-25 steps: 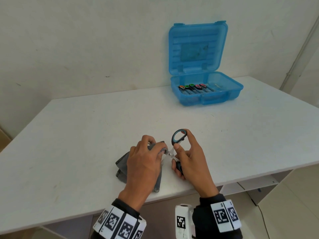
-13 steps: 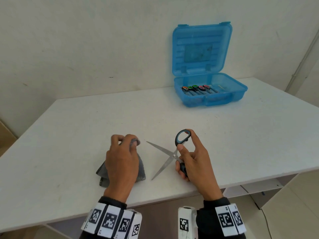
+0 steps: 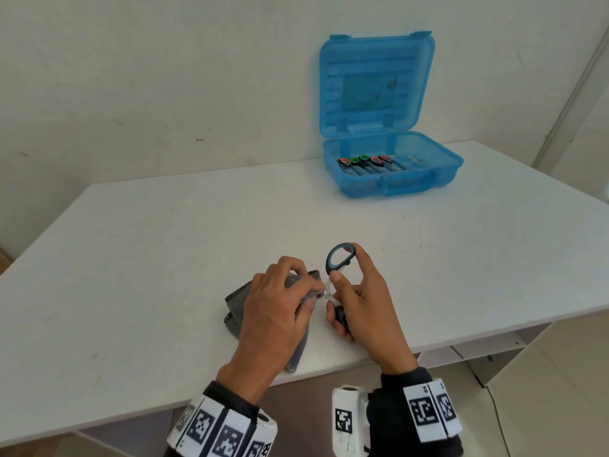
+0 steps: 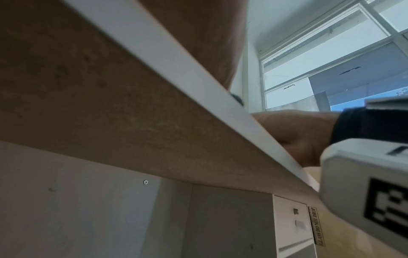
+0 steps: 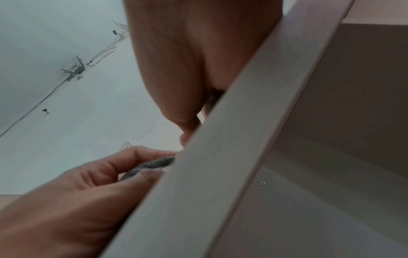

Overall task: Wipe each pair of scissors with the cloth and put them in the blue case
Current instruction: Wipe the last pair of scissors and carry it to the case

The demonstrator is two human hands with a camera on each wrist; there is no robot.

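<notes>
Near the table's front edge my right hand (image 3: 354, 291) grips a pair of scissors (image 3: 339, 260) with dark grey and blue handles, one loop raised, the other in my palm. My left hand (image 3: 283, 301) pinches a grey cloth (image 3: 237, 300) around the blades, which are hidden under the cloth and fingers. In the right wrist view the left hand's fingers (image 5: 123, 165) pinch the cloth (image 5: 152, 165) beside the table edge. The blue case (image 3: 392, 173) stands open at the far right with several scissors (image 3: 364, 161) lying inside.
The white table (image 3: 164, 242) has a bare top between my hands and the case. A wall runs behind it. Shelving (image 3: 487, 344) sits under the table at right. Both wrist views look up past the table's front edge (image 4: 176, 73).
My left hand, which had drawn away left with the cloth and bared the spread blades, has come back right and covers the blades with the cloth again. The right hand has stayed put.
</notes>
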